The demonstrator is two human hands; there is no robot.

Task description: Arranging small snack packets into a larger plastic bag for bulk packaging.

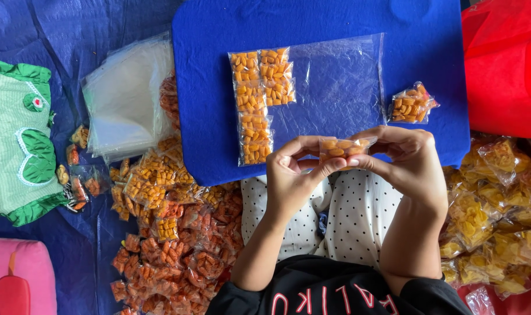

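Both hands, left hand (290, 175) and right hand (406, 158), pinch a small clear packet (340, 148) of orange snack pieces, held level just nearer than the blue board (230, 157). On the board lies a large clear bag (335, 87), partly filled with packets.

Both hands meet over the near edge of a blue board (219, 35). The left hand (292, 175) and the right hand (408, 160) pinch a small clear packet of orange snacks (341, 149) between their fingers (326, 168), one at each end. On the board lies a large clear bag (335, 87) partly filled with rows of packets (257, 99), and a single loose packet (411, 104) sits just beside its right edge. Left of the board are a stack of empty clear bags (122, 99) and a heap of orange packets (172, 233); a heap of yellow packets (498, 210) lies to the right
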